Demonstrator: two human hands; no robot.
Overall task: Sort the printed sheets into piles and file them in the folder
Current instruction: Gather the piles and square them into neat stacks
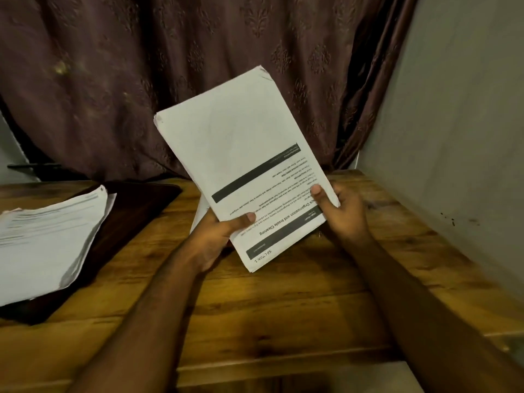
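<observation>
A stack of printed sheets (pixel 241 154) is held up above the wooden table (pixel 283 302), tilted, its text upside down to me. My left hand (pixel 215 239) grips the stack's lower left edge with the thumb on the front. My right hand (pixel 340 211) grips the lower right edge, thumb on the print. A second pile of printed sheets (pixel 48 242) lies at the left on a dark brown folder (pixel 133 211). Another white sheet (pixel 200 214) peeks out behind my left hand.
A brown patterned curtain (pixel 170 80) hangs behind the table. A pale wall (pixel 453 137) closes in the right side. The table's front edge runs along the bottom of the view.
</observation>
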